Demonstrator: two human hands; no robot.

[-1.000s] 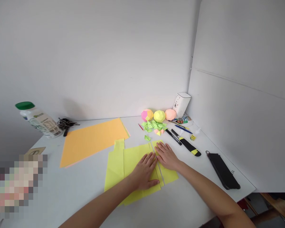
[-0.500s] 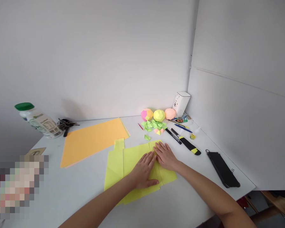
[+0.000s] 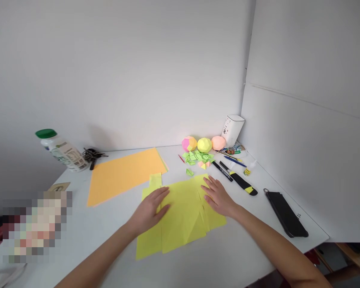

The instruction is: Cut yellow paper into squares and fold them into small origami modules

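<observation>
Yellow paper (image 3: 180, 216) lies flat on the white table in several pieces, with narrow gaps between them and a small tab-like piece (image 3: 155, 179) at the upper left. My left hand (image 3: 151, 208) is over the left part of the paper, its fingers stretched out and holding nothing. Over the right strip, my right hand (image 3: 219, 195) is spread with its fingers apart. Whether either palm presses on the paper cannot be made out. Folded green paper pieces (image 3: 198, 156) are heaped beyond the paper, with a single green piece (image 3: 189, 172) nearer.
Orange sheets (image 3: 123, 176) lie at left, near a green-capped bottle (image 3: 66, 152) and keys (image 3: 93, 155). Paper balls (image 3: 204, 145) line the wall beside a white container (image 3: 233, 130). A black marker (image 3: 223, 171), a utility knife (image 3: 241, 182) and a black phone (image 3: 286, 214) lie at right.
My left hand has moved left, from the middle of the yellow paper to its left part. My right hand has shifted slightly right, and its fingers are more spread. The view has turned slightly left.
</observation>
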